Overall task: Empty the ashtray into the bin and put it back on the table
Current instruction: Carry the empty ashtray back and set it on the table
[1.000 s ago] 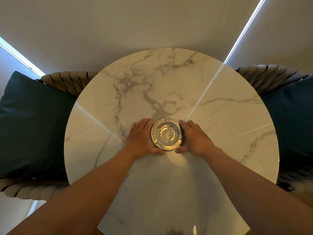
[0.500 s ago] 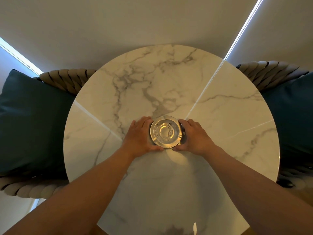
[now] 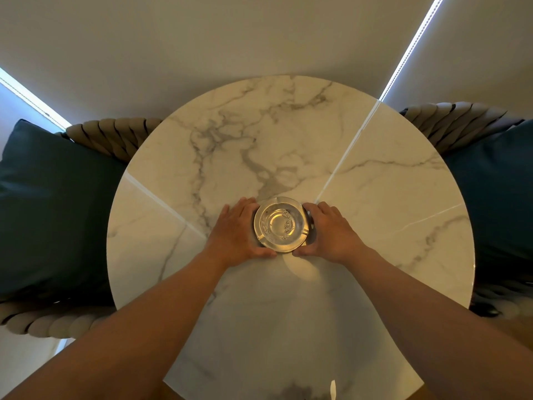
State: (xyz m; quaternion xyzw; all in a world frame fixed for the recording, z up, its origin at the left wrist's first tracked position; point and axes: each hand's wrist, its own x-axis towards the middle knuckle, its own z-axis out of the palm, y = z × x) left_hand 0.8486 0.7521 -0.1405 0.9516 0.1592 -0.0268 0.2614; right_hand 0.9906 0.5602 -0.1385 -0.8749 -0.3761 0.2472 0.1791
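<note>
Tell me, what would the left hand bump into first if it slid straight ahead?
Probably nothing: past the left hand's fingers only bare table shows, up to its far edge.

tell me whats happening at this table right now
A person stands over a round marble table with both bare hands around a glass ashtray near its middle. The left hand cups its left side and the right hand its right side, thumbs curled along the near edge. Some grey ash lies inside, so it has not been emptied yet. Whether it rests on the table or is just off it cannot be told. No bin is in view. Chairs with dark cushions flank the table.
</note>
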